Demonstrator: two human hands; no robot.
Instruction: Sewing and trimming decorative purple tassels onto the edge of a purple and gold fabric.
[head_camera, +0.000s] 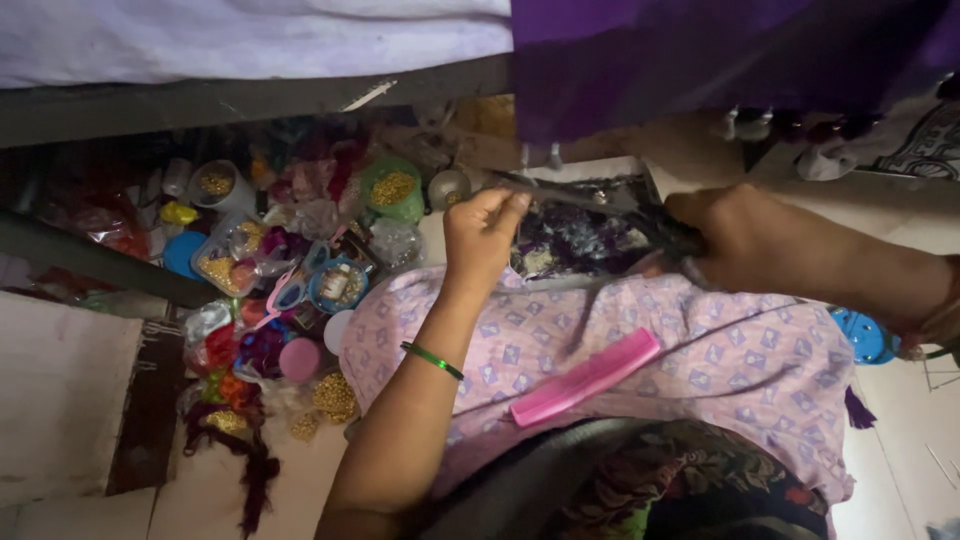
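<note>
While both hands work at the frame centre, left hand (482, 232) pinches a dark thread tuft (560, 192), fingers closed on it. Right hand (745, 240) at 3 o'clock grips scissors (640, 215), blades pointing to 9 o'clock, meeting the tuft; can't tell how far blades are open. Purple cloth (700, 50) hangs at 12. Pink comb (585, 377) lies on lilac printed fabric (720, 350) w/ green bangle (432, 360) nearby. At 9–10 o'clock: crowded bead tubs (392, 188), pink lid (300, 358), yarn scraps.
</note>
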